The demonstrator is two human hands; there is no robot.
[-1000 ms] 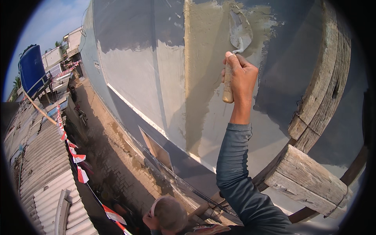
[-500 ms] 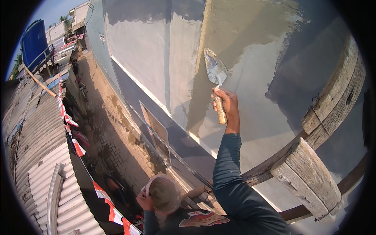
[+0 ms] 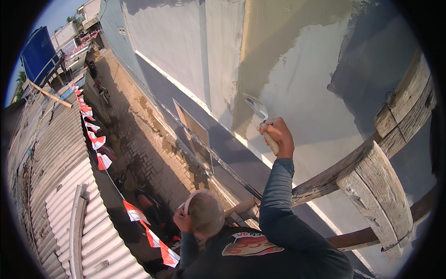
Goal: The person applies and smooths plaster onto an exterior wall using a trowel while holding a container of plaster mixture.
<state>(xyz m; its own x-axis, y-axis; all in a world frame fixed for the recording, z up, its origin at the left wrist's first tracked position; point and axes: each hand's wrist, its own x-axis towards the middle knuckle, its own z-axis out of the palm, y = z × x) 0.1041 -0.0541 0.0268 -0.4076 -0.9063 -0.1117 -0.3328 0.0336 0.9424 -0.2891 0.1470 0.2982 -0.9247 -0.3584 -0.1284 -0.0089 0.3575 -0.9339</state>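
My right hand (image 3: 278,133) is wrapped round the wooden handle of a trowel (image 3: 257,108), whose metal blade points up and away at the wall (image 3: 302,88). Wet-looking, darker plaster (image 3: 265,46) covers a band of that wall above and left of the blade; paler grey surface lies around it. Whether the blade touches the wall I cannot tell. Low in the picture, my left hand (image 3: 183,220) grips the rim of a round, pale bucket (image 3: 207,215) with grey-brown mix inside, close against my body.
Weathered wooden beams (image 3: 371,200) stand close on my right. Far below at left runs a paved alley (image 3: 134,135) with a parked motorcycle (image 3: 151,207). Red and white bunting (image 3: 134,211) hangs along a corrugated roof (image 3: 79,195); a blue tank (image 3: 39,53) stands beyond.
My right hand has moved down with the trowel, and the blade has turned more edge-on. My left hand still holds the bucket. The whole view has shifted slightly.
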